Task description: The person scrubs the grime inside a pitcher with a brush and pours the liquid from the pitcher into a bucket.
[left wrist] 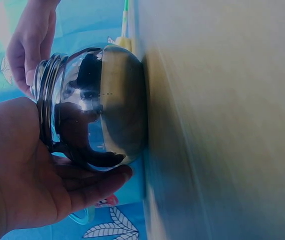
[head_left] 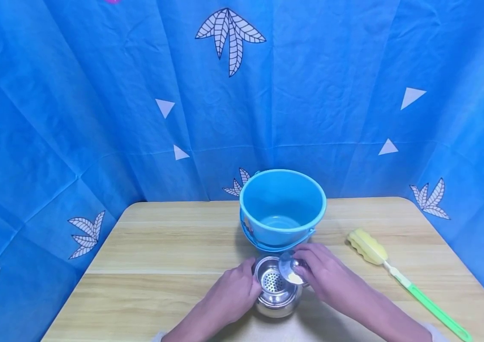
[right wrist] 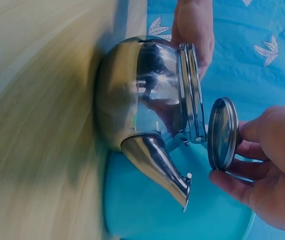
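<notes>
A shiny stainless steel teapot (head_left: 277, 308) stands upright on the table with its top uncovered. Inside its mouth sits a metal strainer (head_left: 273, 281) with a perforated bottom. My left hand (head_left: 234, 289) grips the pot's left side near the rim; the left wrist view shows the palm against the rim and fingers (left wrist: 100, 190) along the body. With my right hand (head_left: 325, 270) I pinch the round metal lid (right wrist: 222, 134) by its knob. The lid hangs tilted by the right of the opening, apart from the rim in the right wrist view. The spout (right wrist: 157, 167) is on the right hand's side.
Just behind the teapot stands a light blue bucket (head_left: 282, 202), its handle lowered toward the front. To the right lies a brush with a yellow sponge head (head_left: 368, 246) and green handle (head_left: 439, 311). A blue patterned curtain (head_left: 310, 95) surrounds the wooden table (head_left: 160, 237).
</notes>
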Motion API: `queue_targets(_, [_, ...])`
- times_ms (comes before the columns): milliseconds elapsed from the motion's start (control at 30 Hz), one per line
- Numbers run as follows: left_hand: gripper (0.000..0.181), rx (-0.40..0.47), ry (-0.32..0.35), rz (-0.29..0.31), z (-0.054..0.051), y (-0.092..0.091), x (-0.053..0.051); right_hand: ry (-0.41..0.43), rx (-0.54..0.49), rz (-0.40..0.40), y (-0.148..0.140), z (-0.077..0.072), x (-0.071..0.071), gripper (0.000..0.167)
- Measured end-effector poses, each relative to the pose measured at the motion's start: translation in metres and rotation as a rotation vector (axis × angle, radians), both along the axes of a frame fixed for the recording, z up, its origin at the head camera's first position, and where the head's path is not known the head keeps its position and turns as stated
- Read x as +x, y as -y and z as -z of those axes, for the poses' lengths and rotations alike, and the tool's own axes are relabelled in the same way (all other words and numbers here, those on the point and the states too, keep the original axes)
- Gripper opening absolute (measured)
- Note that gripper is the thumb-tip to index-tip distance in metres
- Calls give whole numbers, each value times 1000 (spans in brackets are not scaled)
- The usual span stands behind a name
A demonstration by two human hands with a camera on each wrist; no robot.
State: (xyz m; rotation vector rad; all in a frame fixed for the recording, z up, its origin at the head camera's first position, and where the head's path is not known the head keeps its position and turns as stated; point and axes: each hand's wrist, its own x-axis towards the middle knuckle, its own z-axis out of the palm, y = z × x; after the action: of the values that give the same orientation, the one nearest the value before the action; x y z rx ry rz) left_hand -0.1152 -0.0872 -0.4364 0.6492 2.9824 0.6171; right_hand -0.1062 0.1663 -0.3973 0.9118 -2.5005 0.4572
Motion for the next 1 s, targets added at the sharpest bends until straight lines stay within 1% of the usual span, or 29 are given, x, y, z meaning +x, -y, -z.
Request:
queue_targets(300, [54, 1, -10, 4, 0, 0, 0, -17, -11, -4, -4, -1, 0, 29])
queue_targets(533, [53, -2, -21, 6, -1, 0, 1, 16, -6, 26, -7, -1, 0, 27])
queue_targets(767, [53, -6, -22, 3, -1, -1, 1, -24, -15, 26, -13, 3, -2, 29])
queue_targets(1000, [53, -3, -22, 1, 0, -1, 1, -29, -26, 23, -17, 6, -4, 29])
